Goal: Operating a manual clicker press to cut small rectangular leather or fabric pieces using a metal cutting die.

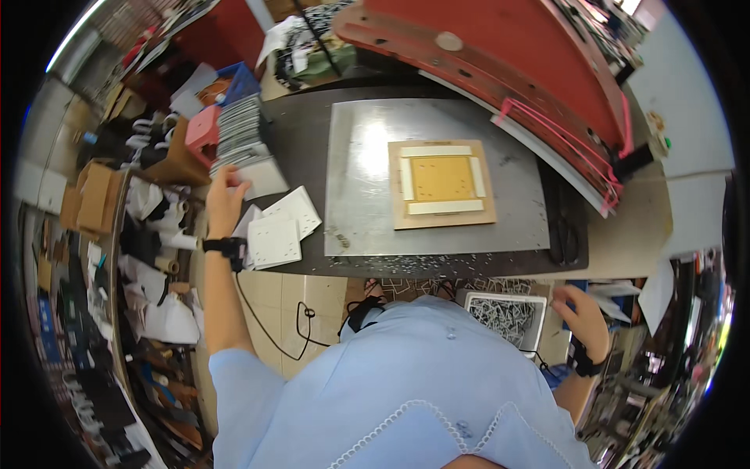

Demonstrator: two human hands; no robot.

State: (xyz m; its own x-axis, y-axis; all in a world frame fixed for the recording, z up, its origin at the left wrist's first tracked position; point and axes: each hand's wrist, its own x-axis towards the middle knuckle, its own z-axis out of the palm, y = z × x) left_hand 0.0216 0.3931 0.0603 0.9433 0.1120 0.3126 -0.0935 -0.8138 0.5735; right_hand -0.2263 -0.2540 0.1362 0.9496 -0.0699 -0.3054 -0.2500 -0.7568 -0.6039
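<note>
My left hand [230,187] has its fingers curled on a pale grey card [266,177] at the front of a tall stack of cards [241,129]. Loose white punched cards [273,239] lie below it on the dark table. At centre, a wooden board [402,216] with white strips and a yellow punched plate [441,176] rests on a steel sheet [359,234]. My right hand [578,313] is low at the right, fingers apart and empty, beside a white bin of small grey offcuts [500,320].
A red machine [508,43] with a pink-tubed edge overhangs the back right. Scissors [566,238] lie at the table's right. Offcuts are scattered along the front edge. A pink stool [203,137], blue crate [234,78] and cardboard boxes [101,199] stand left; cluttered shelving fills both sides.
</note>
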